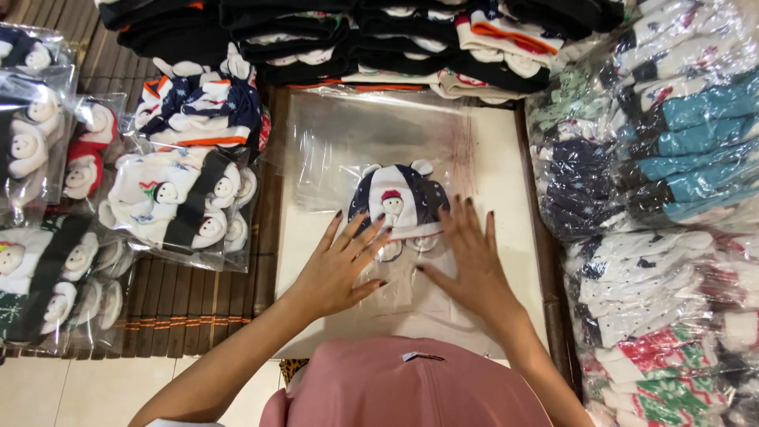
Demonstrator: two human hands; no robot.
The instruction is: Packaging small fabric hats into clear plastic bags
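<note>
Both hands flat, fingers spread, gripping nothing: left hand [338, 265] and right hand [466, 261] pressed bag [371, 150] just below hat [398, 202]. Slick plastic could've slid, bunching hat crooked inside.

At the centre of the table [506, 182] lies a clear plastic bag [371, 150] with a baby hat [398, 202] in it. The left hand [336, 269] rests flat at the hat's 7 o'clock, the right hand [474, 265] at its 5 o'clock. Folded hats [379, 39] are stacked at 12 o'clock, bagged hat packs [178, 202] lie at 9 o'clock, and bagged clothing bundles [664, 182] are piled at 3 o'clock.
</note>
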